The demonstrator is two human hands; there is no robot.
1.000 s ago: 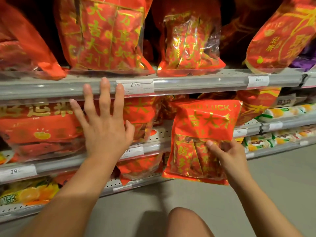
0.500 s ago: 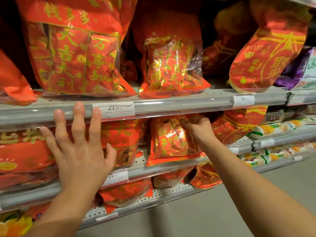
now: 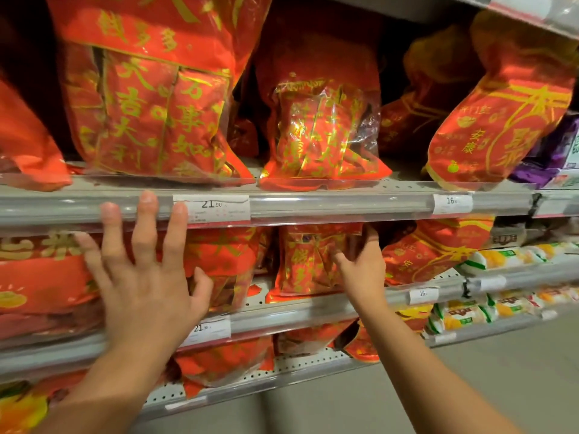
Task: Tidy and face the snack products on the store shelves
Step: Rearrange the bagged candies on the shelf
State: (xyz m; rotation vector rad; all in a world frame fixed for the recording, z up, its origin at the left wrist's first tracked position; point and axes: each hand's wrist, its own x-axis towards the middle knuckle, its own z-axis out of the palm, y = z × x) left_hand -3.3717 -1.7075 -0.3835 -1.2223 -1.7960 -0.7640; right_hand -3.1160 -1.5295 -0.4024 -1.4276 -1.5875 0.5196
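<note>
1. A red snack bag point(image 3: 308, 261) with gold lettering is seen standing upright on the middle shelf point(image 3: 313, 311), at centre frame, facing out.
2. Facing looks partly done: leaning bags at upper right point(image 3: 501, 120) and crumpled ones on the bottom shelf are left.
3. The right hand point(image 3: 360, 264) is laid against the bag's right edge, fingers extended, grip open.
4. The left hand point(image 3: 141, 277) is spread at left, fingertips on the upper shelf rail point(image 3: 329, 205), nothing held.

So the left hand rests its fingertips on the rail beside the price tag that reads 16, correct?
Not quite. In the head view the left hand rests its fingertips on the shelf rail beside the price tag reading 21.90; the tag reading 16 sits far to the right.
</note>
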